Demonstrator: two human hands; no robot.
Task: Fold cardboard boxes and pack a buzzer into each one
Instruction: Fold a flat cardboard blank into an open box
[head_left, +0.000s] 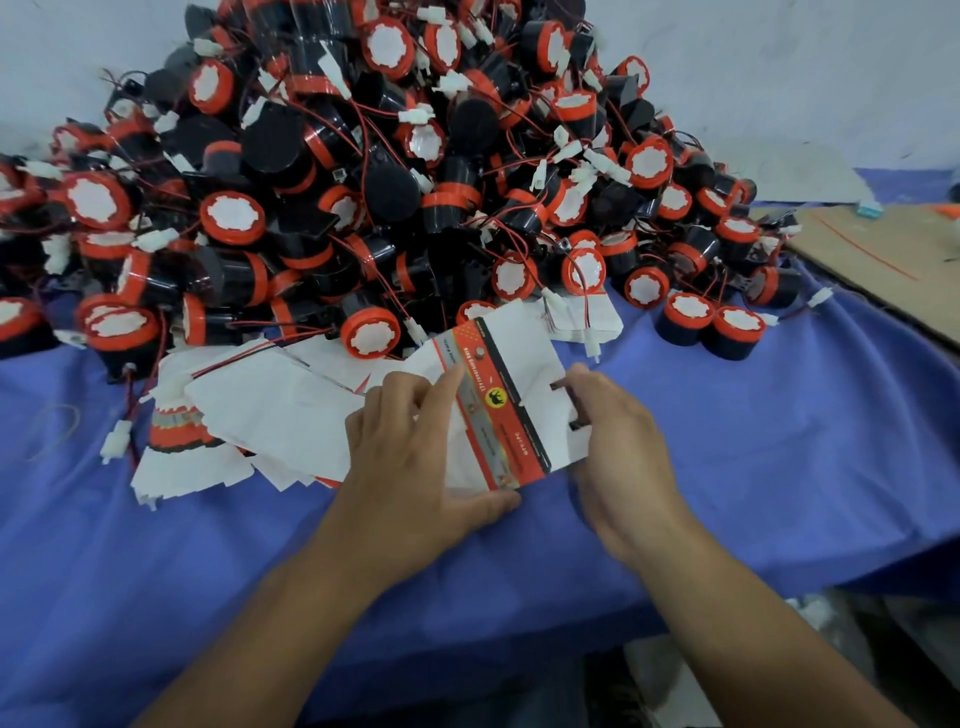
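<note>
A flat, unfolded cardboard box (511, 405), white with an orange, grey and black printed band, is held just above the blue cloth. My left hand (415, 452) grips its left side, thumb under the lower edge and fingers curled over the top face. My right hand (618, 441) pinches the box's right edge by its tab slots. A big heap of black buzzers (374, 171) with orange caps, red wires and white plugs rises right behind the box.
A fanned stack of flat white boxes (270, 415) lies left of my hands. Two buzzers (706, 325) stand apart at the right. A brown cardboard sheet (883, 260) lies at the far right. The blue cloth (779, 467) covers the table to its front edge.
</note>
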